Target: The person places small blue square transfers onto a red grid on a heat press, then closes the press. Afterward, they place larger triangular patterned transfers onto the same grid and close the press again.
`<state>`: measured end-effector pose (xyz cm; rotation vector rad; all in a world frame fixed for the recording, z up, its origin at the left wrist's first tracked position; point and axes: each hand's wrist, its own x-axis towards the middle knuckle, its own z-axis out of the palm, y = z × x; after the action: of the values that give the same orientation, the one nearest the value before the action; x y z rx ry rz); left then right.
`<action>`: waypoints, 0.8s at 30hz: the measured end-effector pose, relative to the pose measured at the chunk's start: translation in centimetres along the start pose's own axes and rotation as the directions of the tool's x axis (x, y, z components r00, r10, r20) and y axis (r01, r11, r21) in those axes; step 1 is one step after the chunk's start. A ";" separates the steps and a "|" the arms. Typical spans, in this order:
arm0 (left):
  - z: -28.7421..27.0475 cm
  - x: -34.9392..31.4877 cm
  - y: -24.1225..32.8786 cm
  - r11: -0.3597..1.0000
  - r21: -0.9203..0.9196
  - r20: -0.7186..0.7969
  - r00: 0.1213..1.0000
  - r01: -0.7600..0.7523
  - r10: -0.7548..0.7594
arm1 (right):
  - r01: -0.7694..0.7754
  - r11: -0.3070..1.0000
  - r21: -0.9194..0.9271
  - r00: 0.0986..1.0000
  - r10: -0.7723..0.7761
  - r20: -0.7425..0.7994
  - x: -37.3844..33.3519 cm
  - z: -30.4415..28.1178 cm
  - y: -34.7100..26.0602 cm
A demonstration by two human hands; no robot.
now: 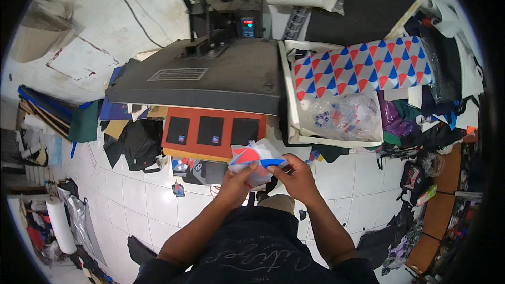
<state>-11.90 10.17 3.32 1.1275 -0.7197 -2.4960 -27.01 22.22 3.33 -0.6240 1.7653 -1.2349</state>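
Note:
A translucent white sheet printed with red and blue shapes is between my hands, in front of the heat press. My left hand pinches its left side with the thumb on top. At its right edge my right hand is closed too, thumb over the print. Just beyond the sheet, three black fabric pieces lie side by side on the red-orange pad of the press. Small red, white and blue logos show on the left and middle pieces; the sheet partly covers the right one.
To the right of the press stands a white tray holding a clear plastic bag of printed pieces. A patterned red, blue and grey sheet lies across it. A black bag sits left of the pad. Fabric scraps litter the tiled floor.

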 end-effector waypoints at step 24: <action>-25.3 -6.0 12.2 0.939 0.342 -0.027 0.999 -0.032 0.044 | -0.066 0.994 -0.090 0.992 0.075 0.099 2.6 23.8 -1.7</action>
<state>12.14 -5.16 -0.50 1.2503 -1.1886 -2.3702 -7.81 8.00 0.83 -0.6572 1.7473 -1.0643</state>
